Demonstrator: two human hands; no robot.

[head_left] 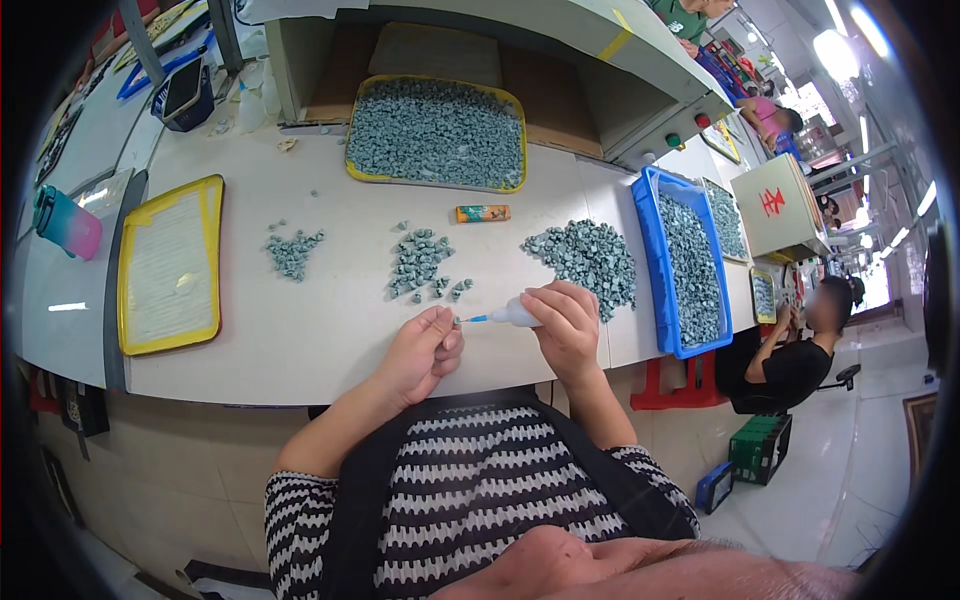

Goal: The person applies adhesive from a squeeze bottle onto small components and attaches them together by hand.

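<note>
Between the fingertips of my left hand [424, 352] is a small grey-green piece [457, 322], mostly hidden by the fingers. My right hand [566, 325] is closed around a white squeeze bottle [515, 313]. Its thin blue needle tip [478, 319] points left and reaches the piece; whether they touch I cannot make out. Just beyond my hands lies a loose pile of similar pieces [418, 262]. To the right spreads a larger pile [590, 258], and a smaller cluster [291, 255] sits to the left.
A yellow-rimmed tray [349, 150] full of pieces stands at the back under a shelf. A blue bin [648, 250] of pieces is at right, a yellow-edged white tray [127, 290] at left. An orange tube-shaped item [483, 213] lies mid-table. A co-worker [800, 350] sits far right.
</note>
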